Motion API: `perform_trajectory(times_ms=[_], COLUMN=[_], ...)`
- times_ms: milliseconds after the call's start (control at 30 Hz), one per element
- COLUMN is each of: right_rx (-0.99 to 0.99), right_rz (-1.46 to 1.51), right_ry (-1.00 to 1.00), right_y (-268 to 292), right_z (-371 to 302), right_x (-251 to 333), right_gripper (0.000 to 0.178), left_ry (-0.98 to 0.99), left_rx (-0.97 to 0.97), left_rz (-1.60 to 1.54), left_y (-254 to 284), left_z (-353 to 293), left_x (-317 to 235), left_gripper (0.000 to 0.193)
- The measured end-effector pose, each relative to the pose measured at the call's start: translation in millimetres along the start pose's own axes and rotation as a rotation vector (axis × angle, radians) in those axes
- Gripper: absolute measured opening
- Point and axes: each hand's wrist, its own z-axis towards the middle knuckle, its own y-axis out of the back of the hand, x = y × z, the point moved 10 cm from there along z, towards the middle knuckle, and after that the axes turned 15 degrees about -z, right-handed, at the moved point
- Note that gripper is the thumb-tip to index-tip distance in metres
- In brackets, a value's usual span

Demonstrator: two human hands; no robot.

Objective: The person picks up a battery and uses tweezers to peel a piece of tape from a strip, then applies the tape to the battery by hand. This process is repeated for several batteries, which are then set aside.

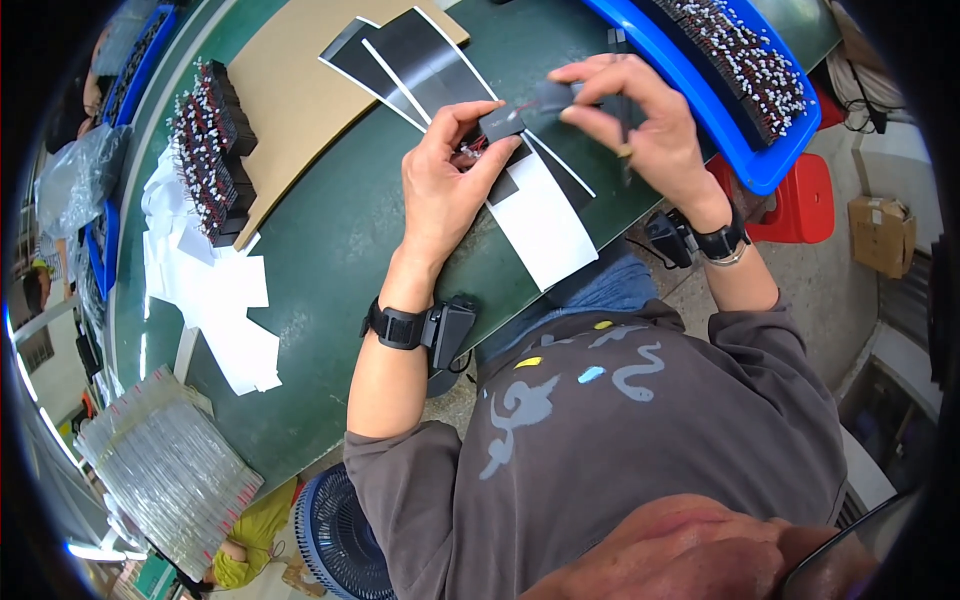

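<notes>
Broadly, a green bench [340, 240] carries everything: a tan cardboard sheet [300, 80] at its far side, black backing sheets with white strips [420, 55] beside it, and a white sheet [545, 225] near the front edge under the hands. A blue tray [750, 160] on the right is packed with small black parts with red leads and white tips [740, 55], while a stacked batch of similar parts [210, 150] sits on the left beside loose white paper pieces [215, 290]; which pile is finished cannot be told, so much of the work may remain. Bagged clear packets [165, 465] lie at the near left. Above the bench, the left hand [445, 185] pinches a small black module with red wires [500, 125] between thumb and fingers, and the right hand [640, 125] pinches a dark grey piece [553, 97] just beside it, the two nearly touching, seemingly mid-assembly.
</notes>
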Motion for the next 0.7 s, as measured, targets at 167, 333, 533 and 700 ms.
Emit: perform_trajectory(times_ms=[167, 333, 533, 700], right_rx=[0.1, -0.065, 0.183, 0.155], right_rz=[-0.185, -0.126, 0.718, 0.247], right_ry=[-0.08, -0.13, -0.586, -0.479], right_y=[-4.3, 16.1, -26.2, -55.6], right_z=[-16.6, -18.1, -40.4, -32.4], right_x=[-34.4, -28.3, -19.5, -4.3], right_gripper=[0.019, 0.016, 0.021, 0.025], left_ry=[0.013, 0.011, 0.068, 0.016], left_rx=[0.004, -0.031, -0.023, -0.012], left_rz=[-0.024, -0.111, 0.025, 0.027], left_y=[-2.6, 3.6, 15.5, 15.3], left_z=[-1.1, -2.8, 0.8, 2.5], left_x=[0.1, -5.4, -0.5, 2.7], left_gripper=[0.033, 0.033, 0.035, 0.037])
